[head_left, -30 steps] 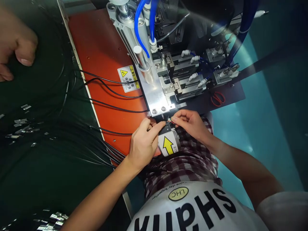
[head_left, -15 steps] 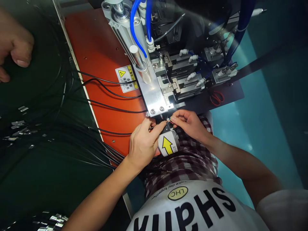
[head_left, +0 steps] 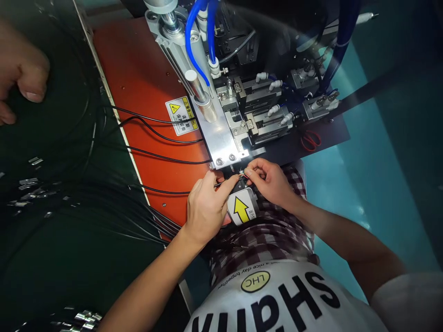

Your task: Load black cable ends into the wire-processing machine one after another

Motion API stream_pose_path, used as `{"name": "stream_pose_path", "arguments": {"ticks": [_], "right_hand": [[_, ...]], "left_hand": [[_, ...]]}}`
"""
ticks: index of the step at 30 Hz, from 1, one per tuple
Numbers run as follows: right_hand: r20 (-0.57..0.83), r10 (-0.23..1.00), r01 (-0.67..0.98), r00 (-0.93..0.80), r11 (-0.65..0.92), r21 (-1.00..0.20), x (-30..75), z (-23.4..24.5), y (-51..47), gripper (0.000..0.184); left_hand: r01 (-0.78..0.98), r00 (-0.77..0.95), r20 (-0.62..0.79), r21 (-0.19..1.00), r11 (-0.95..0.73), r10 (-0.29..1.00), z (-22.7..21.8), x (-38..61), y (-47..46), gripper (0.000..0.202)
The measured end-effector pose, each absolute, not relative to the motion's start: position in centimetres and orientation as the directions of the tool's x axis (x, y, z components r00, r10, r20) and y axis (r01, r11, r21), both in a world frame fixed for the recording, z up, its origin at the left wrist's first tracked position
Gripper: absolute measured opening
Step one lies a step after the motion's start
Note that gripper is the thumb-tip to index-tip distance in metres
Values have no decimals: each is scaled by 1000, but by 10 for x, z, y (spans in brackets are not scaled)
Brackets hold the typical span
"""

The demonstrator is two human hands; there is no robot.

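My left hand (head_left: 207, 203) is closed around the end of a black cable (head_left: 166, 190) at the front of the machine. Thin coloured wires (head_left: 242, 174) stick out past its thumb tip. My right hand (head_left: 266, 179) pinches the ends of these wires between thumb and forefinger, just right of the left thumb. Both hands are in front of the metal plate (head_left: 221, 138) of the machine. Under the fingers is a small dark block, partly hidden. A white label with a yellow arrow (head_left: 241, 210) shows just below the hands.
Several black cables cross the orange machine base (head_left: 138, 83) from the dark green table (head_left: 69, 258) on the left. Another person's hand (head_left: 24, 64) hangs over that table. Blue air hoses (head_left: 189, 41) rise above the machine. Red-handled scissors (head_left: 310, 140) lie at its right.
The view has shifted slightly. Both hands keep nearly the same place and grip on the cable and its wires.
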State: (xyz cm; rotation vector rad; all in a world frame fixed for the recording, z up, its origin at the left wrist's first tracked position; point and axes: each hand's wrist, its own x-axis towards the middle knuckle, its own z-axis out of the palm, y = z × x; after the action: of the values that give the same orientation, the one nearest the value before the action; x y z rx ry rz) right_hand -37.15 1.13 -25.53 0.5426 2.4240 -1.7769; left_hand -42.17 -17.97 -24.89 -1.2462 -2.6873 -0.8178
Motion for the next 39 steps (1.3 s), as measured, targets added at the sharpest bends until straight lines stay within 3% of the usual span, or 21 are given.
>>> {"name": "stream_pose_path", "arguments": {"ticks": [6, 9, 17, 19, 22, 26, 29, 32, 39], "right_hand": [[-335, 175, 362, -926, 152, -920, -374, -256, 16, 14], [-341, 178, 368, -923, 143, -919, -375, -256, 16, 13], [-419, 121, 414, -900, -63, -908, -376, -258, 16, 19], [-400, 116, 398, -909, -42, -916, -374, -257, 18, 20], [-321, 182, 344, -929, 111, -932, -372, -254, 19, 22], [-93, 276, 190, -957, 353, -916, -369, -248, 12, 12], [37, 282, 102, -959, 463, -880, -368, -247, 6, 11], [13, 268, 117, -963, 464, -878, -367, -252, 6, 13], [-183, 269, 261, -946, 292, -920, -365, -261, 5, 19]], "left_hand": [[680, -692, 274, 558, 476, 668, -254, -423, -180, 31], [680, -691, 280, 563, 470, 666, -254, -423, -180, 32], [678, -685, 276, 581, 450, 675, -254, -422, -181, 30], [677, -685, 276, 582, 450, 674, -256, -422, -182, 32], [682, -684, 278, 573, 455, 675, -257, -421, -183, 34], [681, -688, 278, 568, 463, 671, -256, -421, -183, 34], [673, -693, 273, 576, 464, 667, -256, -422, -183, 32], [667, -697, 270, 585, 462, 664, -255, -421, -183, 31], [664, -694, 262, 593, 456, 671, -255, -421, -183, 31]]}}
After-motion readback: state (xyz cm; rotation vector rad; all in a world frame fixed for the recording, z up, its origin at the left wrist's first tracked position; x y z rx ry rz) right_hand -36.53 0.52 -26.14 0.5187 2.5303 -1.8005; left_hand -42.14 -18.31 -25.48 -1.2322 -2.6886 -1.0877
